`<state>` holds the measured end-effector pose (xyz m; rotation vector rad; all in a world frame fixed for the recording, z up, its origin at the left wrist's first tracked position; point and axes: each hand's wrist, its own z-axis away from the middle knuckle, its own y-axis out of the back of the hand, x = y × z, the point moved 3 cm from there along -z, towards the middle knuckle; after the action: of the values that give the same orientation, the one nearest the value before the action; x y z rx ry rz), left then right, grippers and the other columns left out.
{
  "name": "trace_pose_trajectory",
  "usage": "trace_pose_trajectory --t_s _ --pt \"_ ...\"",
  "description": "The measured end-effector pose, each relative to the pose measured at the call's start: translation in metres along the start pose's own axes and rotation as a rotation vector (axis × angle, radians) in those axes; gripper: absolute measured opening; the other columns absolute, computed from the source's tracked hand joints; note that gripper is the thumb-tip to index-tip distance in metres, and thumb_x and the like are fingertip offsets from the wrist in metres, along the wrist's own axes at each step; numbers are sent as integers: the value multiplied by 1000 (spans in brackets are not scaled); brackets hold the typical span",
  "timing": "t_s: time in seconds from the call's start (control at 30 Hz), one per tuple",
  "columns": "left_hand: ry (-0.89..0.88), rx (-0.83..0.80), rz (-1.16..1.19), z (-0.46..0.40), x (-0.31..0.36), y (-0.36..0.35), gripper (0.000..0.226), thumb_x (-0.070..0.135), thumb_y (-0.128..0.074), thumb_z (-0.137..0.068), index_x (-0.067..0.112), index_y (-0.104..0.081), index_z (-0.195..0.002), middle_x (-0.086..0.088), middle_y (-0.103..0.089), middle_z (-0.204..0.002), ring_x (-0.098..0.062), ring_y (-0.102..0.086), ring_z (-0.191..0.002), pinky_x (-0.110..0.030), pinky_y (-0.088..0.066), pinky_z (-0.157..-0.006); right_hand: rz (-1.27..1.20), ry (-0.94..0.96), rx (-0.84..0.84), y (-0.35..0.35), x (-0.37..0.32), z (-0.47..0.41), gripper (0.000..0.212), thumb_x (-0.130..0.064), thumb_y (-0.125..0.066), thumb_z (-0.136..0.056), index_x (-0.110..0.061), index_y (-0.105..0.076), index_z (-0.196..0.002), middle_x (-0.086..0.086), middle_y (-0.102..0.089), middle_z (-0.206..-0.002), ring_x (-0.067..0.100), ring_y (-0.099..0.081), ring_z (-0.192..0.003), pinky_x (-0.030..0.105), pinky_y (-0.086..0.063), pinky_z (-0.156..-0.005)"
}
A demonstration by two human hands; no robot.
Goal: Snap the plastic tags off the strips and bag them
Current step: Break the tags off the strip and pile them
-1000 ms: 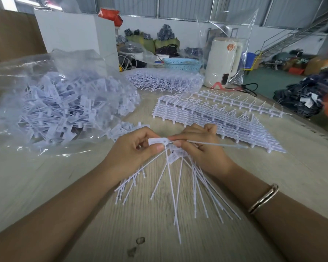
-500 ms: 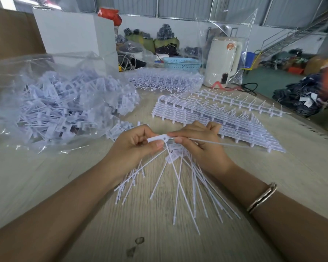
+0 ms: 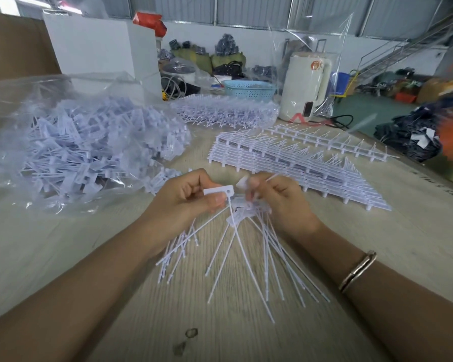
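Half a second back my hands were touching over the long strip; now they're apart. My left hand [image 3: 186,197] pinches a flat white plastic tag [image 3: 218,191] with its thin tail hanging down. My right hand [image 3: 277,199] grips a blurry white piece [image 3: 242,183]. Loose tags fan out on the pale wooden table [image 3: 63,244] below, with the clear bag of tags [image 3: 84,142] far left.

The clear bag [image 3: 63,142] is cut off at the left edge. The right hand [image 3: 280,202] hides the heads of the loose tags [image 3: 242,215]; the piece at its fingertips is motion-blurred. Both forearms exit the bottom edge.
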<state>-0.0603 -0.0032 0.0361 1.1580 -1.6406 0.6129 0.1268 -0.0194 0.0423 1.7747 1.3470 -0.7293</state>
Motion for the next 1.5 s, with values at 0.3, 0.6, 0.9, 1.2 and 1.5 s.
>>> trace_pose_trajectory --t_s 0.3,0.6,0.9,1.2,1.5 --pt "68 198 -263 -15 -24 15 14 28 -67 -84 40 -67 -93 8 -68 -84 -16 -63 -78 -25 -48 -77 598 151 -207 4 15 -7 40 -10 -46 -97 -33 -41 -128 -10 -42 -91 17 -46 -93 54 -33 -88" --pt "-11 320 -775 -10 -21 22 22 35 -55 -90 24 -59 -109 11 -53 -102 -8 -51 -94 -21 -38 -78 763 92 -96 19 9 -11 50 -32 -42 -75 -29 -60 -121 -13 -48 -96 -5 -43 -92 33 -17 -74" --pt "-86 74 -1196 -4 -28 7 29 26 -47 -89 31 -58 -116 20 -53 -122 -6 -35 -118 -26 -16 -83 850 -534 -501 46 -16 10 68 -71 -30 -82 -20 -66 -53 -2 -63 -51 8 -61 -49 30 -48 -68" --pt "-54 71 -1106 -2 -22 17 9 28 -57 -80 26 -65 -79 14 -57 -90 -8 -40 -97 -23 -23 -77 973 -370 -558 -7 -24 31 50 -47 -32 -97 -16 -46 -60 -3 -47 -58 13 -46 -53 29 -43 -62" --pt "-26 16 -1086 -1 -22 9 32 40 -40 -76 34 -69 -86 22 -50 -85 -4 -41 -96 -28 -25 -86 1143 -402 -538 -23 -21 25 84 -96 -11 -53 -17 -37 -49 -5 -40 -49 14 -42 -47 26 -32 -50"
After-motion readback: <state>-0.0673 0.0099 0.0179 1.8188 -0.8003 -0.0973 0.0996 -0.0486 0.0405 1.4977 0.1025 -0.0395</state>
